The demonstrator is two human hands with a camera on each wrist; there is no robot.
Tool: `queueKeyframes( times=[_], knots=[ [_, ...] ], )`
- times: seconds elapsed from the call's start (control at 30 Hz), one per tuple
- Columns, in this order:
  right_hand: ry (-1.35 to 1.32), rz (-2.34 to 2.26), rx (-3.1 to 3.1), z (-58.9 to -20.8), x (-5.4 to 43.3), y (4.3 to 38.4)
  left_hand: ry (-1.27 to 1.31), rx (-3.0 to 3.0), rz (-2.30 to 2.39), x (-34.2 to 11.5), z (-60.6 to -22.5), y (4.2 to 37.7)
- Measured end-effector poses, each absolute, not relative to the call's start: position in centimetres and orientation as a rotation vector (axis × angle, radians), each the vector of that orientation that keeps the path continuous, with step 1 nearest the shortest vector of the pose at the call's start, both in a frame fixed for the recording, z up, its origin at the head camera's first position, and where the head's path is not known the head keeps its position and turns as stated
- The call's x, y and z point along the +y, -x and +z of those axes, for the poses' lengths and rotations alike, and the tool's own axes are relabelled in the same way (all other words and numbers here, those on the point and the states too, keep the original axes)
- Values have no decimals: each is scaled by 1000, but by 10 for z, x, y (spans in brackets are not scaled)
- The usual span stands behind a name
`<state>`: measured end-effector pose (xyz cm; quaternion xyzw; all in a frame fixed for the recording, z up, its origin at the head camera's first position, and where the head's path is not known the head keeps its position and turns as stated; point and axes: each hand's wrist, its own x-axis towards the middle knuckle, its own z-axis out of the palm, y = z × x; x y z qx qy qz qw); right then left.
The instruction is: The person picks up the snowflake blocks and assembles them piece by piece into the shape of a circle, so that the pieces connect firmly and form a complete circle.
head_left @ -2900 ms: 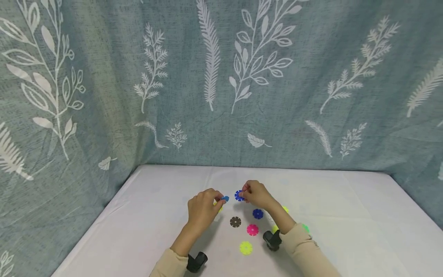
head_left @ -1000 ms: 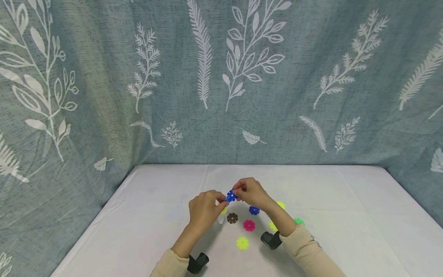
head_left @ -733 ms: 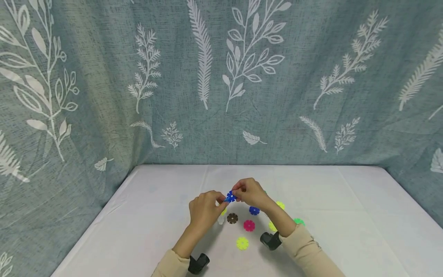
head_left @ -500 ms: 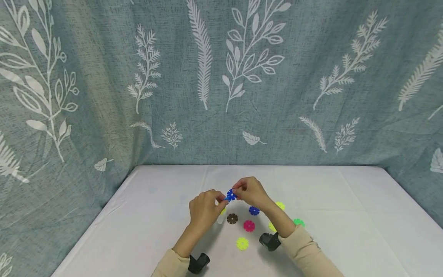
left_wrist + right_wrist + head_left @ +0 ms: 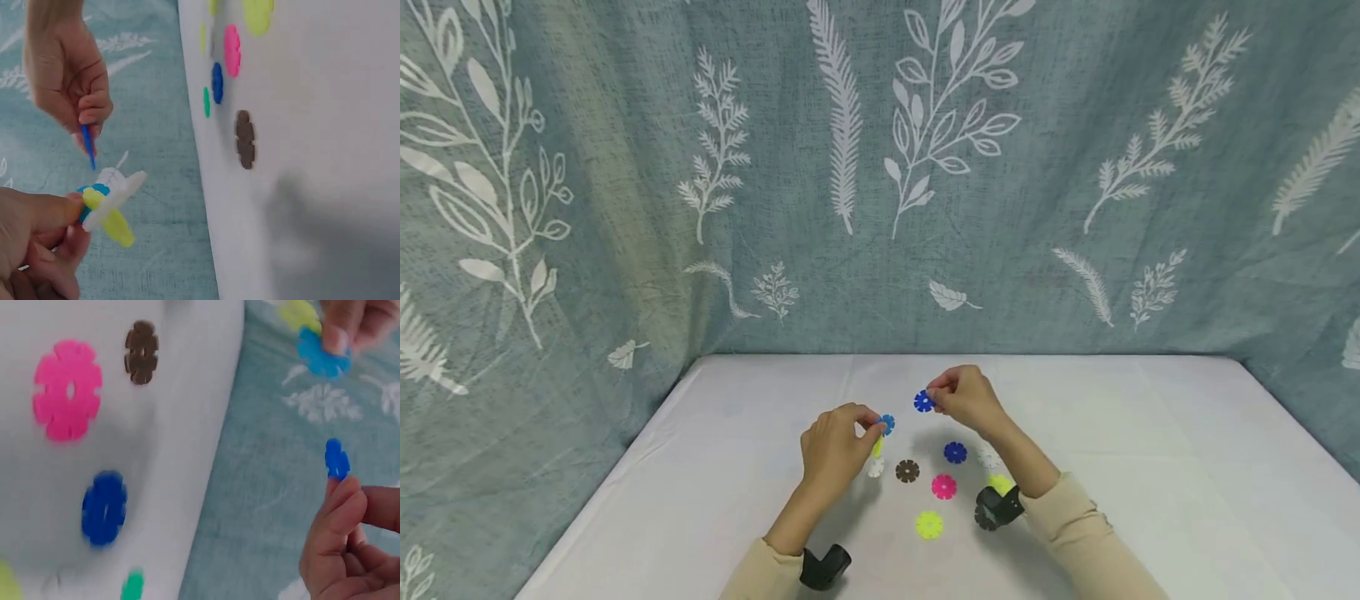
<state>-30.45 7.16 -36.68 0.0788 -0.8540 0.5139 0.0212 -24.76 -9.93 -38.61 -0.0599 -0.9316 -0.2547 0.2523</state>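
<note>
My left hand (image 5: 835,446) pinches a light blue notched plastic disc (image 5: 888,424) between thumb and fingers. A yellow disc (image 5: 116,226) and a white disc (image 5: 119,199) are joined to it, slotted at angles in the left wrist view. My right hand (image 5: 970,400) pinches a dark blue notched disc (image 5: 922,401) by its edge, with part of it hidden under the fingertips. This disc is held up and apart from the left hand's cluster; a gap shows between them in both wrist views. Both hands are raised over the white table.
Loose notched discs lie on the white-covered table (image 5: 760,467): dark blue (image 5: 955,452), brown (image 5: 907,471), pink (image 5: 943,487), yellow (image 5: 929,525) and white (image 5: 989,456). A green disc (image 5: 132,585) shows in the right wrist view. A patterned curtain (image 5: 820,292) stands behind the table.
The dark blue disc met the light blue one between the hands; now my right hand has drawn it away, up and right. The left hand's cluster has turned, showing the light blue face.
</note>
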Motion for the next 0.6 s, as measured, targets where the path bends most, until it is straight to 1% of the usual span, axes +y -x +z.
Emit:
queueKeyframes(
  times=[0.17,0.33,0.6],
  knots=[
    [-307,1791,-2682,-368,67,301,169,-2537,-764,-100,-380,250],
    [-281,1803,-2637,-368,65,299,184,-2542,-749,-97,-377,249],
    [-349,1744,-2680,-363,65,297,215,-2526,-675,-96,-380,247]
  ],
)
